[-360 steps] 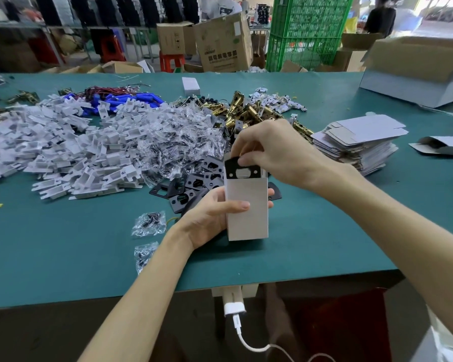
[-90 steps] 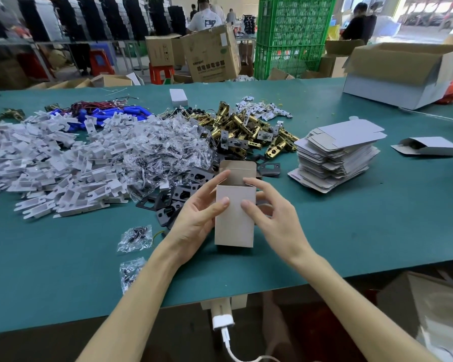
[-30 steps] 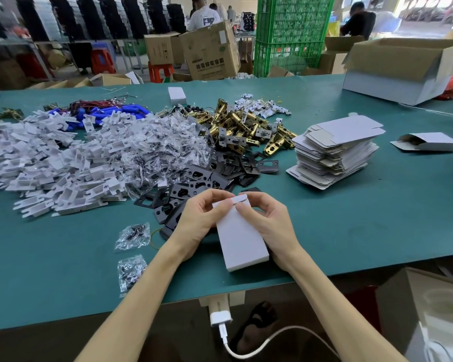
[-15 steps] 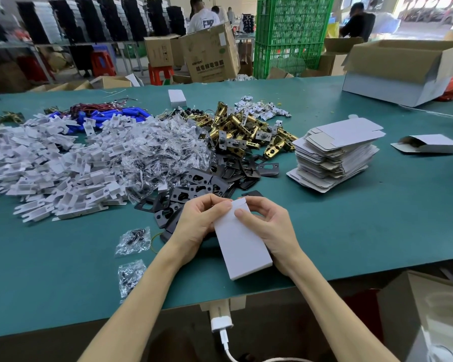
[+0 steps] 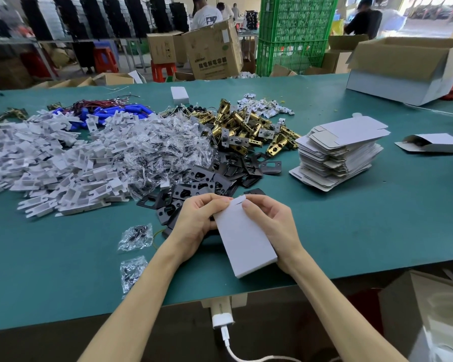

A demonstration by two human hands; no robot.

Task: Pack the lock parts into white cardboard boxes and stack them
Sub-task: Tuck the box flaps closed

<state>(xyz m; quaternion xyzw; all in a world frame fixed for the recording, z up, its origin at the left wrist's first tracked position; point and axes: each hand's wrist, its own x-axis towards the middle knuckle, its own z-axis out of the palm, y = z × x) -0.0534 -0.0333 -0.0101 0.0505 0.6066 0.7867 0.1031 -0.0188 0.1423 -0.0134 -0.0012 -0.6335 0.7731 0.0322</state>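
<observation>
A white cardboard box (image 5: 245, 240) lies tilted over the near edge of the green table (image 5: 377, 218), its far flap folded down. My left hand (image 5: 196, 220) grips its left side and my right hand (image 5: 271, 223) grips its right side, fingertips of both at the flap end. Behind them lie black lock plates (image 5: 209, 178), brass latch bodies (image 5: 246, 129), clear screw bags (image 5: 157, 155) and white plastic pieces (image 5: 50, 163). The box's contents are hidden.
A stack of flat unfolded boxes (image 5: 338, 150) sits to the right, and one part-folded box (image 5: 432, 143) further right. Two loose screw bags (image 5: 136, 237) lie at the left front. A large open carton (image 5: 408, 66) stands at the far right. A small white box (image 5: 179, 95) rests at the back.
The open upright box was laid down and its top flap was folded shut. Over the last second both hands have stayed at the flap end, barely moving.
</observation>
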